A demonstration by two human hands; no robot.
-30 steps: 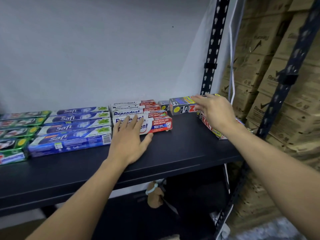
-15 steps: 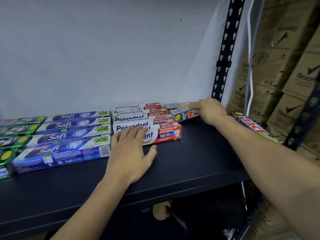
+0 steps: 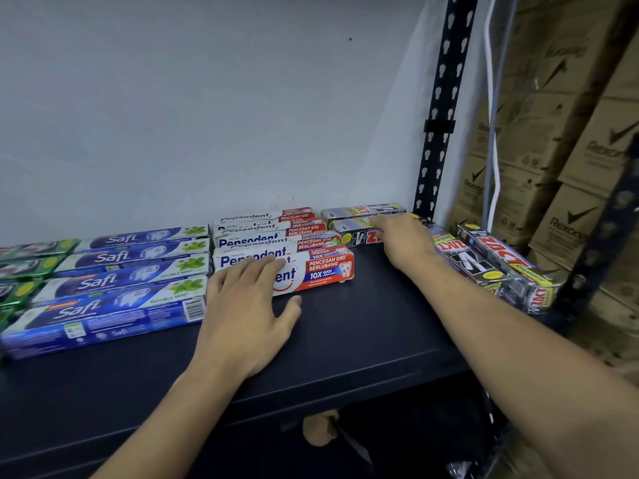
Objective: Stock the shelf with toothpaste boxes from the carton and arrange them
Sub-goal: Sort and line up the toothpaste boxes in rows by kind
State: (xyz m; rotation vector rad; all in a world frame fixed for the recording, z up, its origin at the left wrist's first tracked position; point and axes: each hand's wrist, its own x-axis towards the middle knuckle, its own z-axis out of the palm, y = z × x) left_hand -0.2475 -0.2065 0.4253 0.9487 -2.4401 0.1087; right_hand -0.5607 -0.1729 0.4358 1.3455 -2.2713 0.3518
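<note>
Grey-red cardboard Zact toothpaste box (image 3: 358, 236) lies flat at 1 o'clock on black shelf (image 3: 363, 326). Right hand (image 3: 406, 242): fingers straight, together, pressing it. Left hand (image 3: 249, 305): fingers spread on white-red Pepsodent box (image 3: 325, 271). Versus earlier: both hands unmoved.

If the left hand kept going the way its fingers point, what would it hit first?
The front Pepsodent box: the left hand rests against it now, with more Pepsodent boxes right behind.
</note>
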